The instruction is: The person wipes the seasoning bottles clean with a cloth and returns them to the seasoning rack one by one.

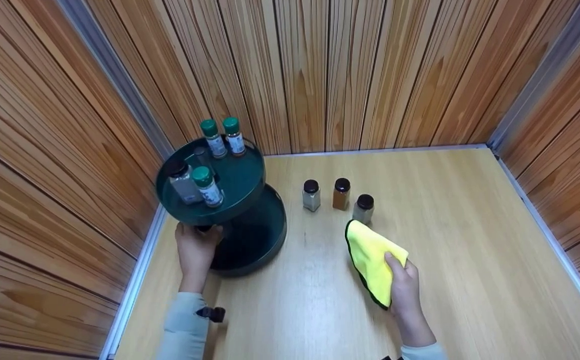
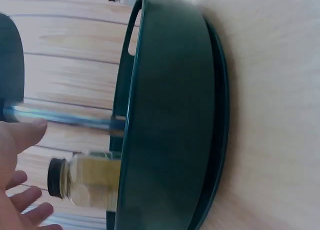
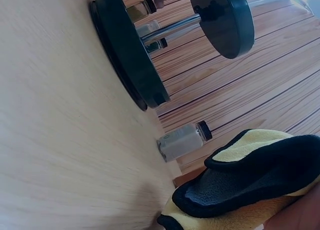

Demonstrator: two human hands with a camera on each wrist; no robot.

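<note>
A dark green two-tier turntable [image 1: 242,177] stands at the left of the table. My left hand [image 1: 197,247] reaches under its upper tier. In the left wrist view, a black-capped jar [image 2: 92,182] with yellowish contents stands on the lower tier [image 2: 172,110]. The thumb and fingers of that hand are spread apart just above the cap, near the metal pole [image 2: 70,119], gripping nothing. My right hand [image 1: 407,287] holds a folded yellow cloth [image 1: 372,257] with black edging, thumb on top, above the table. Its grey inner side shows in the right wrist view.
Green-capped spice bottles [image 1: 208,189] and a larger dark-capped jar [image 1: 185,185] stand on the upper tier. Right of the turntable are three dark-capped jars: one pale [image 1: 312,196], one orange-brown [image 1: 341,196], one greyish [image 1: 363,210] beside the cloth. Wood-panelled walls [image 1: 300,75] surround the table.
</note>
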